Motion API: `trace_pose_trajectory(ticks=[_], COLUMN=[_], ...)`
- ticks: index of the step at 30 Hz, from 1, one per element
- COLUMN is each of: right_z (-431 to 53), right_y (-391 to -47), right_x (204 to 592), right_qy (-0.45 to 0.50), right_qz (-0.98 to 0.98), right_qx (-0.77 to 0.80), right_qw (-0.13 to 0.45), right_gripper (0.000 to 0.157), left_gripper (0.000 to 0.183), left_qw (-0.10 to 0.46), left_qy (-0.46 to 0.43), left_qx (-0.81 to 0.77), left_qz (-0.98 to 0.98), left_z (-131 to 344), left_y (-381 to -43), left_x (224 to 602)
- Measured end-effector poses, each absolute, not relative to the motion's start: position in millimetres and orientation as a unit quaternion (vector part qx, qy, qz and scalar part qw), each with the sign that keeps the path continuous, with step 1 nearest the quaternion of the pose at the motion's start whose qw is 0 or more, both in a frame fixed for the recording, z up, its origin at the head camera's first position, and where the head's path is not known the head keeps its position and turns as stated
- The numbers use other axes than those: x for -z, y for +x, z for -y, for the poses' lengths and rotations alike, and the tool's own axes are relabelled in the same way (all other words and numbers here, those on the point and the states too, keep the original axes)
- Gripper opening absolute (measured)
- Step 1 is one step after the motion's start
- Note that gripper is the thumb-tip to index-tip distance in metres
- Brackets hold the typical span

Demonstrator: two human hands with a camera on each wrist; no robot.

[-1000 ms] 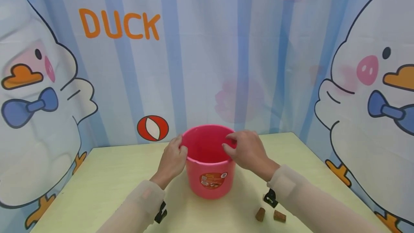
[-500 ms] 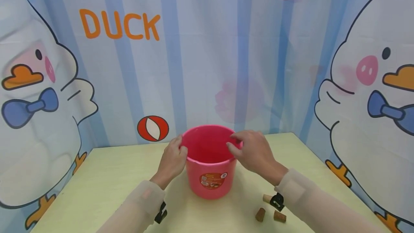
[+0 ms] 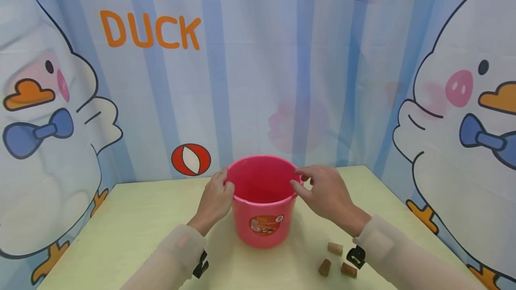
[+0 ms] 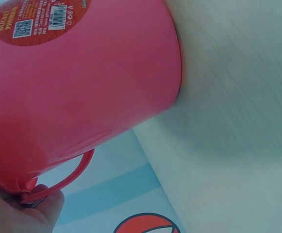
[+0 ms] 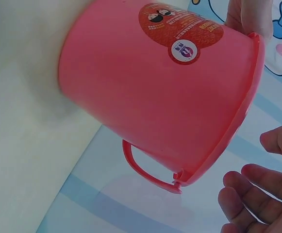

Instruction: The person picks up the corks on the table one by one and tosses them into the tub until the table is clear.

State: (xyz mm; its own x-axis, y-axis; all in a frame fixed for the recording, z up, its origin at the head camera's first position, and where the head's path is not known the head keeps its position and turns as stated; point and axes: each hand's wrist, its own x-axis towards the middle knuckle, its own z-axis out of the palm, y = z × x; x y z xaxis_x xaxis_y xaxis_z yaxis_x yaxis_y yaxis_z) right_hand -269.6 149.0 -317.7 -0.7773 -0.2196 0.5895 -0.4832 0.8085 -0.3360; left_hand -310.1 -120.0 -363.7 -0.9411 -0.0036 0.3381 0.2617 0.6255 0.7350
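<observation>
A pink plastic bucket stands upright on the table, with a red-orange label on its front. My left hand grips the bucket's left rim, thumb toward me. In the left wrist view its fingers are at the rim where the pink handle joins. At the bucket's right rim is my right hand, its fingers loosely bent and holding nothing. The right wrist view shows a gap between these fingers and the rim. Down along the bucket's far side hangs the handle. The bucket's bottom inside is hidden.
Three brown cork stoppers lie on the pale yellow table at the front right: one cork farther back, one cork and one cork nearer. A blue striped duck-print curtain stands behind the table and along both sides.
My right hand has moved right, drawing back from over the bucket's mouth. A third cork has come into view from behind the right wrist. The left hand and bucket have stayed put.
</observation>
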Motion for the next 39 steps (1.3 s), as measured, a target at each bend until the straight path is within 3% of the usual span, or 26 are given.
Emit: trace_pose_trajectory(ticks=[18, 29, 39], right_z=[-166.3, -177.5, -183.2], right_y=[-260.5, -260.4, -258.8], right_x=[328.4, 335.9, 341.8], right_qy=[0.173, 0.171, 0.149], right_qz=[0.917, 0.921, 0.941], right_qx=[-0.232, -0.217, -0.201], right_qw=[0.275, 0.275, 0.227], right_gripper=[0.033, 0.027, 0.032], left_gripper=[0.060, 0.060, 0.060], left_qw=[0.156, 0.153, 0.153], left_qy=[-0.071, -0.065, -0.071], left_qx=[0.424, 0.424, 0.423], left_qz=[0.889, 0.890, 0.890], left_z=[120.4, 120.7, 119.8], left_y=[-308.8, -308.2, -310.6], left_x=[362.3, 362.1, 362.5])
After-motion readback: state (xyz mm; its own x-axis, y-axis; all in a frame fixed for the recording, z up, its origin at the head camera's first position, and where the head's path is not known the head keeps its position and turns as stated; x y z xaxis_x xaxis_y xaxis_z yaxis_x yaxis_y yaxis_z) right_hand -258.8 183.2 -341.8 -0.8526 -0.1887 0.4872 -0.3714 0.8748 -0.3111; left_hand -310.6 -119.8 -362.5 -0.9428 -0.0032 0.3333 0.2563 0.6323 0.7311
